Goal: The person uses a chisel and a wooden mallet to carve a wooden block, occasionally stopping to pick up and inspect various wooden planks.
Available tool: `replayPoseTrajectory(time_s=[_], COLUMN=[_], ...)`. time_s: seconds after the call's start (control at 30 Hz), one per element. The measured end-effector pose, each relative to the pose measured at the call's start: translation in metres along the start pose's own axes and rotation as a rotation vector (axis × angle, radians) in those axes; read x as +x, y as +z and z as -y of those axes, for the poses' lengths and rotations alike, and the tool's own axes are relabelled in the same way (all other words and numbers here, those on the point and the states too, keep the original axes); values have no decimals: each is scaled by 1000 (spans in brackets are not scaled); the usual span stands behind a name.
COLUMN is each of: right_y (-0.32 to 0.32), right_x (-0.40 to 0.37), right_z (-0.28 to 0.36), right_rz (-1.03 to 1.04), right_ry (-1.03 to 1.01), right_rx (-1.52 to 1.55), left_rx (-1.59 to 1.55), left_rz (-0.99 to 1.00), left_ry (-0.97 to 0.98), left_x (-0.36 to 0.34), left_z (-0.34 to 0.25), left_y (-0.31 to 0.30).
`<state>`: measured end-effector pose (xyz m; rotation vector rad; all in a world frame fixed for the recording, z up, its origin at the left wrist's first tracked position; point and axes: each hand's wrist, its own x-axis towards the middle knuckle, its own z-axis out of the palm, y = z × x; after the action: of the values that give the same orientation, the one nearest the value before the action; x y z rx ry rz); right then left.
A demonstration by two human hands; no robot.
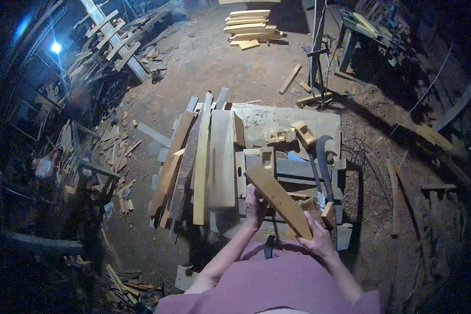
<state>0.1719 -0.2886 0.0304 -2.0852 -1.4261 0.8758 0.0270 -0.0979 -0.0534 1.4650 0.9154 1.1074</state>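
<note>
Two hands are clamping one wooden plank (277,198) above the workbench (277,121); left hand (255,207) is gripping its side; right hand (317,239) is gripping its near end.

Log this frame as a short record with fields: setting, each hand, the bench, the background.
setting: dim wood workshop, dirt floor strewn with offcuts
left hand: grips the plank along its left edge
right hand: grips the plank's near end
plank: held slanting over the bench
bench: long boards side by side on the left; curved dark tool on the right
background: board stack far off; lamp lit, upper left
</note>
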Motion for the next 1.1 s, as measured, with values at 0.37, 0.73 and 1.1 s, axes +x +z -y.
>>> replayPoseTrajectory(time_s=[0.37, 0.73, 1.1], right_y=[-18, -13, -5], right_x=[-18, -20, -8], right_z=[9, 5, 1], right_rz=[-150, -139, -51], right_ry=[-73, -122, 51], right_rx=[108, -19, 20], left_rx=[280, 369, 454], left_rz=[239, 184, 144], left_ry=[141, 198, 289], left_x=[-16, -1, 11], left_z=[-8, -5, -12], left_y=[-6, 5, 9])
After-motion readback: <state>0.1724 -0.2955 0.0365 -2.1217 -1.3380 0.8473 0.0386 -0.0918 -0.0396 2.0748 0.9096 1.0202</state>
